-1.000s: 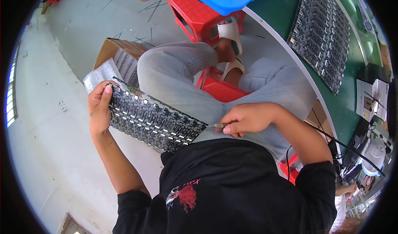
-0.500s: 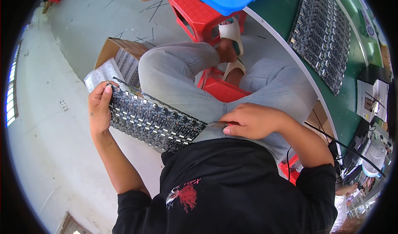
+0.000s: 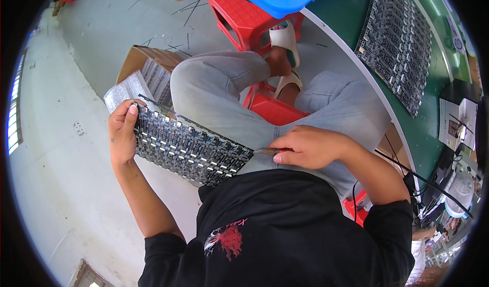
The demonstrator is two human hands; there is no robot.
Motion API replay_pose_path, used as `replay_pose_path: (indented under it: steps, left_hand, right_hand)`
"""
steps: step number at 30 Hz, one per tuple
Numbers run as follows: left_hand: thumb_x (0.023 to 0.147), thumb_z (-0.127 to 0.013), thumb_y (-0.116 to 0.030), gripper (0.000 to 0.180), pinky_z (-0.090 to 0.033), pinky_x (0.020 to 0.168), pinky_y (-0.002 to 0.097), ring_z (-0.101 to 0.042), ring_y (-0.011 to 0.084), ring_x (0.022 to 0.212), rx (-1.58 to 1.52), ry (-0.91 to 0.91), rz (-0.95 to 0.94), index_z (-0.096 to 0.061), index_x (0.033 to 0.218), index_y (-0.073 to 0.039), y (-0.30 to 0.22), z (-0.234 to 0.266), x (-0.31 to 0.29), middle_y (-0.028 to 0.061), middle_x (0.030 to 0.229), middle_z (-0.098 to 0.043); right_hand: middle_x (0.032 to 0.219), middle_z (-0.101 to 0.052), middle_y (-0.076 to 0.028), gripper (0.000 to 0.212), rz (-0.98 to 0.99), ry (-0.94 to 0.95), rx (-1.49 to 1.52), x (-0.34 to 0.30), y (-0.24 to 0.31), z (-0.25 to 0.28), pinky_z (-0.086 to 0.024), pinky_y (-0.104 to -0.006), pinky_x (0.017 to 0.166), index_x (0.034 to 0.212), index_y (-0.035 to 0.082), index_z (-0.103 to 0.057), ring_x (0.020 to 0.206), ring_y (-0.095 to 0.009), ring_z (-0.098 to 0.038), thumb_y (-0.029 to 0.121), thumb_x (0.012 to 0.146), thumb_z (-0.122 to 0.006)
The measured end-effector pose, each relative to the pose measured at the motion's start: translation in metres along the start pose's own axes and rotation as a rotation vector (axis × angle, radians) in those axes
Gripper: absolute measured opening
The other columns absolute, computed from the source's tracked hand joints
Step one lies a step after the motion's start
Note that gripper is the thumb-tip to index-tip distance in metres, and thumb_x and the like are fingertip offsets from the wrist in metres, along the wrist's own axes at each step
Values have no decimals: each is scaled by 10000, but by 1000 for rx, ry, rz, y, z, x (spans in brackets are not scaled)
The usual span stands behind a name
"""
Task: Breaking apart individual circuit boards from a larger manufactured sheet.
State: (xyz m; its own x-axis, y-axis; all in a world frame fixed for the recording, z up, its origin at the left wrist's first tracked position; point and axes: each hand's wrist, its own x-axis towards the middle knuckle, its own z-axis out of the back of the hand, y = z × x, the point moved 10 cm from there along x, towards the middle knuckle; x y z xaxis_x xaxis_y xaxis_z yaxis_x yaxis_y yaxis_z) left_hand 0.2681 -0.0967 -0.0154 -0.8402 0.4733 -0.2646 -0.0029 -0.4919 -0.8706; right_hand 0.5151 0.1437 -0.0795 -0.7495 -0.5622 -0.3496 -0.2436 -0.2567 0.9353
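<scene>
My left hand point(image 3: 123, 129) grips the upper left corner of a black circuit board panel point(image 3: 186, 147), thumb on its face. The panel is held tilted over my lap, with rows of small silver and white parts on it. A thin dark strip runs along its far long edge. In my right hand point(image 3: 313, 147) is a pair of pliers point(image 3: 270, 151) with a red handle, mostly covered by the fingers. The metal tip of the pliers is at the panel's right corner; whether it touches the board I cannot tell.
An open cardboard box point(image 3: 137, 65) with bubble-wrapped boards stands by my knee. Ahead, a red stool point(image 3: 237, 15) bears a blue tray point(image 3: 277, 4). More circuit board panels point(image 3: 395, 48) lie on the green table point(image 3: 338, 25) at right. A black cable point(image 3: 423, 180) crosses near my right arm.
The pliers' tip has shifted very slightly at the panel's right corner, with a small turn of my right hand. My left hand and the panel stay nearly still.
</scene>
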Motion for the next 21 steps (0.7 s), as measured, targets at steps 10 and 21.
replay_pose_path:
  steps: [10, 21]
  left_hand:
    - [1039, -542, -235, 262, -411, 820, 250, -516, 93, 874, -93, -108, -48, -647, 1023, 5, 31, 47, -3, 16, 962, -607]
    - [1111, -199, -389, 552, -295, 1198, 574, -390, 360, 1433, -1073, -658, 213, -371, 1523, -63, 64, 32, -12, 147, 1572, -396]
  right_hand:
    - [788, -640, -73, 464, -81, 243, 1127, -6, -32, -27, -527, -269, 605, 1266, -71, -600, 717, -144, -656, 330, 1072, -468]
    - [987, -628, -43, 300, 290, -761, 978, 58, -3, 48, -524, -295, 795, 1080, 30, -595, 876, -113, -617, 228, 921, -754]
